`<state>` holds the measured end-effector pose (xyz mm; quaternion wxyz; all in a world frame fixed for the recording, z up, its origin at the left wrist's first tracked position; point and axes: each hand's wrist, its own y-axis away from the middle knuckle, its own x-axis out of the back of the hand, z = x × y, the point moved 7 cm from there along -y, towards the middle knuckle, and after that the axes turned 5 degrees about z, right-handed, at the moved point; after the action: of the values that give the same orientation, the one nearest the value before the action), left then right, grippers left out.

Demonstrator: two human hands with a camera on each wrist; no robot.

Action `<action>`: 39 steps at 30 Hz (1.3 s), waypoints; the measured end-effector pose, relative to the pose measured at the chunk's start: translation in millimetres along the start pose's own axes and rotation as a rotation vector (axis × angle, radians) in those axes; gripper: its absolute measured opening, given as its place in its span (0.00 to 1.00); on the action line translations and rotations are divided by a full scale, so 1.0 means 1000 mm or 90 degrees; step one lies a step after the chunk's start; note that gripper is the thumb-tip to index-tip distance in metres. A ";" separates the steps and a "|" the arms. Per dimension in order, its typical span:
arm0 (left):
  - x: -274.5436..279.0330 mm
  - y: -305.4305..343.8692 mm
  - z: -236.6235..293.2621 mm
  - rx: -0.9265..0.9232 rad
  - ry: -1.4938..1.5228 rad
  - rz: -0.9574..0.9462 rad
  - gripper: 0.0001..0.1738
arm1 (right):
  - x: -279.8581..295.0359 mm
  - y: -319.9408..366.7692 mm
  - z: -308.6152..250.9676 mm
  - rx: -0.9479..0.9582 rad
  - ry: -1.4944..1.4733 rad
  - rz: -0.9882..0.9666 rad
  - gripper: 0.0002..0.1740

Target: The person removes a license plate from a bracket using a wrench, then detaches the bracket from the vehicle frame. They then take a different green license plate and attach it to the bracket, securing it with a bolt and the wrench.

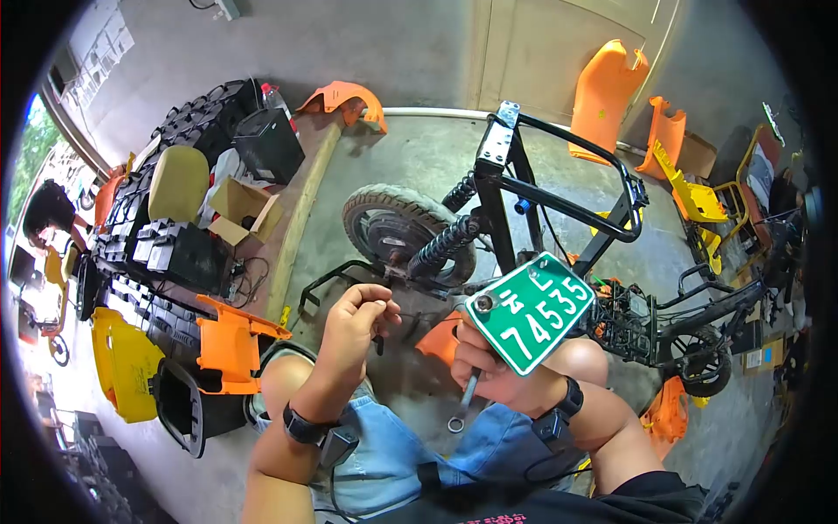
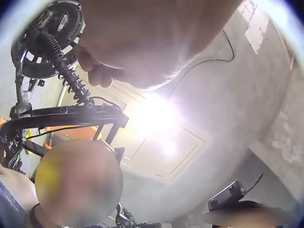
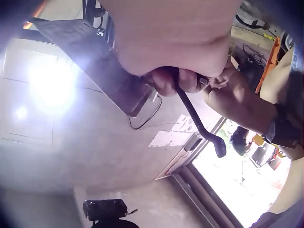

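A green licence plate (image 1: pixel 546 325) with white characters is held tilted by my right hand (image 1: pixel 489 367), above my lap. A round bolt head (image 1: pixel 484 304) shows near the plate's left corner. The same hand grips a wrench (image 1: pixel 467 403), its ring end pointing down toward my jeans. Seen in the right wrist view, the bent wrench (image 3: pixel 191 109) sticks out below the curled fingers (image 3: pixel 164 83), beside the dark back of the plate (image 3: pixel 95 66). My left hand (image 1: pixel 353 327) is raised to the left, thumb against bent fingers; I cannot tell whether something small is between them.
Ahead stands a stripped black scooter frame (image 1: pixel 567 201) with its rear wheel (image 1: pixel 406 236) and coil shocks. Orange panels (image 1: pixel 234 349) and a yellow panel (image 1: pixel 122 367) lie left, near black batteries (image 1: pixel 179 253) and a cardboard box (image 1: pixel 244 210). Another stripped frame (image 1: pixel 690 323) is at right.
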<state>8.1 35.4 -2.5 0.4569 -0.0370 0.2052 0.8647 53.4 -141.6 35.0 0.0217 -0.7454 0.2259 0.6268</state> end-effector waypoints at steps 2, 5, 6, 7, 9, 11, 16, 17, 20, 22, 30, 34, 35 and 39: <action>0.001 0.000 -0.001 -0.002 -0.007 0.001 0.10 | 0.002 -0.001 0.006 -0.014 -0.021 -0.025 0.13; 0.001 -0.001 -0.002 0.012 0.001 0.005 0.09 | 0.019 -0.004 0.020 -0.053 0.009 0.021 0.13; 0.001 -0.001 -0.002 0.014 0.000 0.011 0.09 | 0.024 -0.006 0.024 -0.059 0.007 0.022 0.13; 0.000 -0.001 -0.002 0.014 -0.007 0.006 0.10 | 0.032 -0.007 0.032 -0.100 0.090 0.057 0.13; -0.001 0.001 0.000 0.017 -0.009 0.005 0.10 | 0.053 -0.007 0.049 -0.201 0.202 0.160 0.14; -0.001 0.000 0.000 0.009 -0.006 0.008 0.10 | 0.052 -0.011 0.052 -0.172 0.204 0.214 0.14; 0.007 -0.001 0.006 -0.032 0.015 0.039 0.09 | 0.060 -0.012 0.040 -0.108 0.234 0.397 0.16; 0.008 -0.002 0.007 -0.041 0.032 0.039 0.09 | 0.056 -0.016 0.030 -0.043 0.265 0.392 0.16; 0.010 -0.001 0.009 -0.051 0.041 0.047 0.09 | 0.056 -0.021 0.017 -0.012 0.328 0.386 0.16; 0.011 -0.001 0.008 -0.053 0.038 0.038 0.09 | 0.057 -0.024 0.018 -0.018 0.339 0.360 0.18; 0.011 0.002 0.008 -0.029 0.018 0.042 0.09 | 0.046 -0.020 0.019 -0.062 0.478 0.318 0.18; 0.011 0.002 0.008 -0.036 0.018 0.035 0.09 | 0.042 -0.021 0.010 -0.016 0.469 0.311 0.17; 0.011 0.002 0.008 -0.042 0.021 0.035 0.10 | 0.039 -0.020 0.008 -0.014 0.472 0.314 0.17; 0.011 0.003 0.009 -0.045 0.020 0.036 0.10 | 0.034 -0.020 0.005 0.015 0.469 0.283 0.18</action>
<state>0.6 45.7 4.3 0.4272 -0.0613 0.1825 0.8834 59.3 -132.8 -3.1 -0.1873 -0.8524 0.3808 0.3055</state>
